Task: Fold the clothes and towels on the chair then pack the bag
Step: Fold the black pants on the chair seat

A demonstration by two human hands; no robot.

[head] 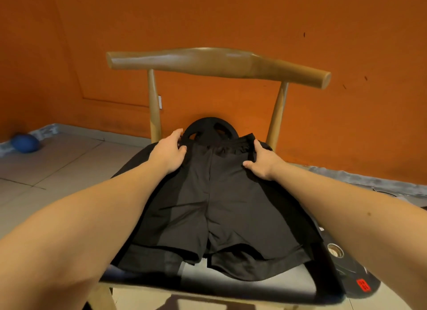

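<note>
Two hands on one garment. Black shorts (219, 205) lie flat on the seat of a wooden chair (217, 60). Long axis runs back edge to front edge of the seat: waistband points at the backrest, both leg openings point at the front edge, hems just short of it.

Left hand (169, 151): fingers curled over the waistband's left corner, gripping it. Right hand (261, 163): fingers curled round the waistband's right corner, thumb spread out flat on the fabric. Waistband bunched slightly between them.

Dark layer (150, 256) shows under the shorts along the seat's left edge and front-left corner; possibly another garment, too dark to tell from the seat pad.

Behind the seat's back edge: black weight plate (208, 129), upright against the orange wall (231, 16). Floor: blue ball (25, 143) far left; second plate (353, 277), red label, beside the seat's front-right corner.
</note>
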